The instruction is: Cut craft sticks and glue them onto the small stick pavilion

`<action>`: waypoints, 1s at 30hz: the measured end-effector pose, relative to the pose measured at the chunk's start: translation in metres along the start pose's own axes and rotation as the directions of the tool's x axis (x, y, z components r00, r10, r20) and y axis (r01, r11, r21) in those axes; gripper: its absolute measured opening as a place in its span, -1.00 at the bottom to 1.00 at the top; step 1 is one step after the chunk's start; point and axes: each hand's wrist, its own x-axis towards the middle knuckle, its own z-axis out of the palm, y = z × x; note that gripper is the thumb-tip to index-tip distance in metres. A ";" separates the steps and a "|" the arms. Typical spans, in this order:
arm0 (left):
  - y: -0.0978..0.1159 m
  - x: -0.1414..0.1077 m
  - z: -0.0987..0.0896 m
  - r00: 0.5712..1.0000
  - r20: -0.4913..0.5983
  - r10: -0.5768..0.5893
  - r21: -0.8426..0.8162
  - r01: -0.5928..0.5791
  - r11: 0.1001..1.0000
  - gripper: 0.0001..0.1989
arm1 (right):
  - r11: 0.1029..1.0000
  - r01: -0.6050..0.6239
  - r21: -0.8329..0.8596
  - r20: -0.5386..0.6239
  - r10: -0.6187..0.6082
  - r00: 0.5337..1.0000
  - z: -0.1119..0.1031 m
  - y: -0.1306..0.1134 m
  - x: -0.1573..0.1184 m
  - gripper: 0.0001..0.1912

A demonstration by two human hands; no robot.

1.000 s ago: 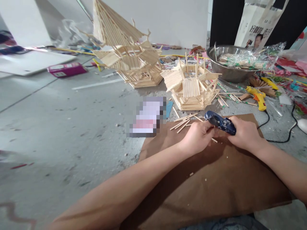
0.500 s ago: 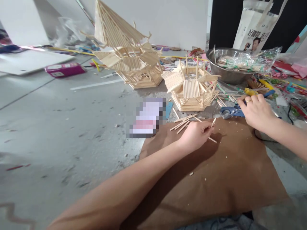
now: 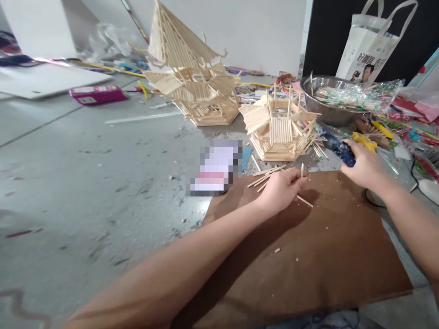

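Nearest, across the brown sheet [image 3: 343,262] on the floor [image 3: 130,192], one pale offcut [image 3: 277,250] lies left of the middle, among crumbs too small to count. One loose stick [image 3: 305,201] lies toward the sheet's far edge, just beside the left hand [image 3: 281,188]. That hand is pinched closed on one short wooden stick [image 3: 302,170], whose visible end stands nearly upright above the fingers.

The right hand [image 3: 366,168] is curled around one dark-blue hand tool [image 3: 339,148], past the sheet's far right corner; motion blur hides whether the tool is spread or closed. A second ago the tool was up against the left hand; now the two are well apart, while the left hand keeps its pinch. The held stick is therefore free of the tool, so I judge that the tool is not working on it at this moment.

At the far left corner of the sheet lies a small pile of sticks [image 3: 266,171], at least four, the left hand partly covering it. One phone [image 3: 216,167], pixelated, rests on the floor left of that corner, with one blue card [image 3: 246,158] beside it.

Beyond the far edge stand two stick models: a short roofless model [image 3: 281,132] and, farther left, a tall model [image 3: 192,82] with a pointed roof. To the right are one yellow glue gun [image 3: 365,141] and, behind it, one metal bowl [image 3: 327,113] of sticks, too many to count. Farthest back stands one white bag [image 3: 363,48].
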 end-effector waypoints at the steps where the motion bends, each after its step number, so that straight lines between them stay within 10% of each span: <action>1: -0.001 0.000 0.001 1.000 -0.005 -0.009 -0.035 0.009 0.999 -0.83 | 0.998 0.020 0.064 0.009 -0.020 1.000 0.003 -0.007 -0.003 -0.43; 8: -0.004 -0.002 0.006 0.998 -0.056 0.024 -0.084 -0.028 0.996 -0.89 | 0.967 0.151 0.204 0.042 -0.163 0.986 0.012 -0.043 -0.024 -0.42; 30: 0.006 -0.006 0.005 0.994 -0.064 0.084 0.056 -0.080 0.995 -0.85 | 0.962 0.154 0.225 0.048 -0.169 0.984 0.013 -0.049 -0.031 -0.51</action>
